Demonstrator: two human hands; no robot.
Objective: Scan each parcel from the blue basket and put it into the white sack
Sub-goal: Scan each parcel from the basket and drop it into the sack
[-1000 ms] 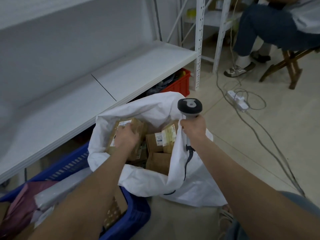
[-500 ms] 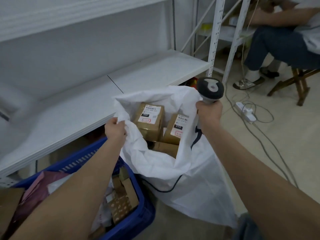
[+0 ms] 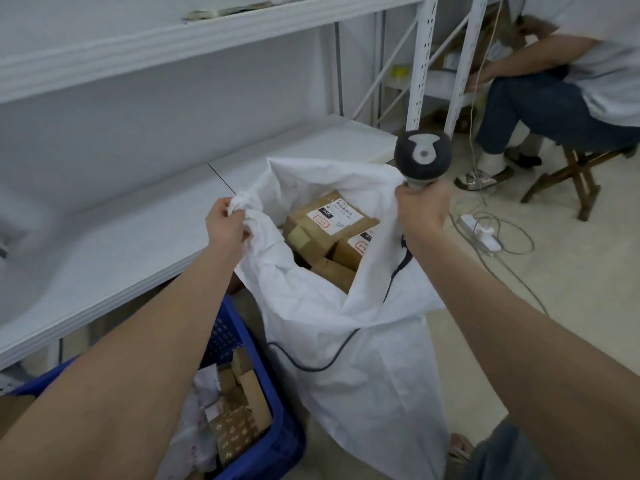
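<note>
Below the shelf (image 3: 156, 244), beside the blue basket (image 3: 277, 445), left hand (image 3: 225, 225) clutches sack (image 3: 363, 393) rim, right hand (image 3: 420, 211) the scanner (image 3: 422, 157).

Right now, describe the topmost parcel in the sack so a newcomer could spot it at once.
Find the white sack on the floor beside the blue basket. In its open mouth, farthest from you, lies a brown cardboard box. It alone shows a whole white label with a black patch; its neighbours' labels are hidden or cut off.
</note>
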